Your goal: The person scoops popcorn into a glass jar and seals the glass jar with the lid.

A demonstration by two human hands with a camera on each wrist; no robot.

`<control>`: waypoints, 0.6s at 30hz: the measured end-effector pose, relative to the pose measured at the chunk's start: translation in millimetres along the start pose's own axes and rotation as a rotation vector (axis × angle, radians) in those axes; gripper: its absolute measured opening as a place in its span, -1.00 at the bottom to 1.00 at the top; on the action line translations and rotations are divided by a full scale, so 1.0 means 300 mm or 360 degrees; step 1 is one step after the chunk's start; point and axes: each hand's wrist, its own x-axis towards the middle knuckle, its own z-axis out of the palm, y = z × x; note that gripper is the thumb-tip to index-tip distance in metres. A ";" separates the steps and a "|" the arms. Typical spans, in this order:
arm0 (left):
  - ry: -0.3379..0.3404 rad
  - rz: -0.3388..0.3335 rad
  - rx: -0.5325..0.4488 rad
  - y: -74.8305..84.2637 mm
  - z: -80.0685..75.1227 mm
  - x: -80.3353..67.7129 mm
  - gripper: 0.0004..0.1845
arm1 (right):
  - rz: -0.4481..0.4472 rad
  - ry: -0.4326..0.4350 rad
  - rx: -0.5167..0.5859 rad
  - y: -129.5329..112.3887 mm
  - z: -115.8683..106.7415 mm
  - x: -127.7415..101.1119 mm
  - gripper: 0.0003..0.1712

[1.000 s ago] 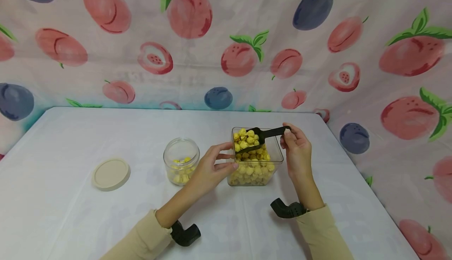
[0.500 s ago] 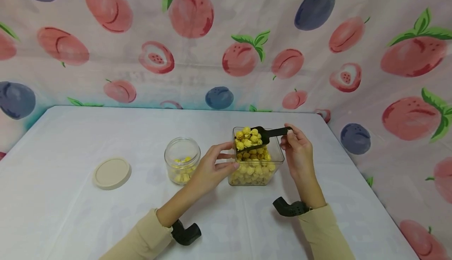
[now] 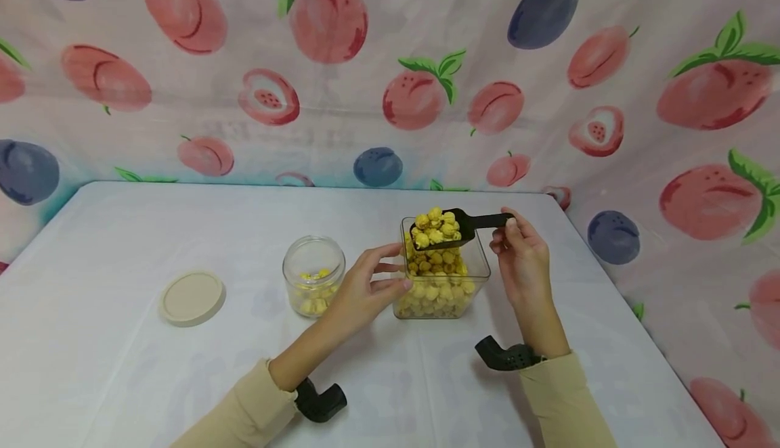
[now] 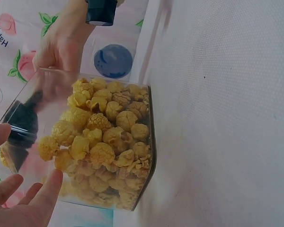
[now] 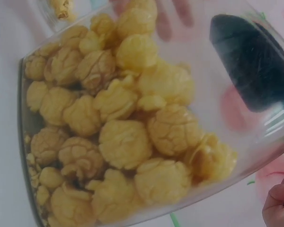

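Two hands at work near worktop's right edge. Right hand (image 3: 518, 245) pinches black scoop (image 3: 458, 226) handle, heaped popcorn (image 3: 435, 226) over square clear container (image 3: 440, 279); handle runs left-right. Left hand (image 3: 365, 285) grips container's left wall. Round jar (image 3: 313, 275) lies left, nearer left hand.

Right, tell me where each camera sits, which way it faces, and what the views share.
Head: worn high, looking forward and down at both hands, sleeves, the square container and the round jar.
Left wrist: close beside the container, left fingertips at the bottom edge.
Right wrist: against the container wall, a right finger in the corner.
All three share the popcorn container and black scoop.
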 end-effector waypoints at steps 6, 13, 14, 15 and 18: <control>-0.0001 -0.0005 0.0010 -0.002 0.003 0.001 -0.39 | -0.0043 0.0006 0.0092 -0.017 0.013 -0.012 -0.85; -0.0003 -0.0007 0.0015 0.004 0.001 0.000 -0.40 | -0.0068 -0.0044 0.0188 -0.040 0.035 -0.035 -0.84; -0.0004 -0.0007 0.0020 0.006 0.000 -0.001 -0.40 | -0.0072 -0.0050 0.0199 -0.043 0.039 -0.038 -0.84; -0.0005 -0.0004 0.0029 0.008 -0.001 -0.003 -0.40 | -0.0075 -0.0057 0.0207 -0.045 0.043 -0.041 -0.84; -0.0014 0.0023 0.0069 0.017 -0.005 -0.009 -0.38 | -0.0080 -0.0085 0.0213 -0.049 0.055 -0.052 -0.84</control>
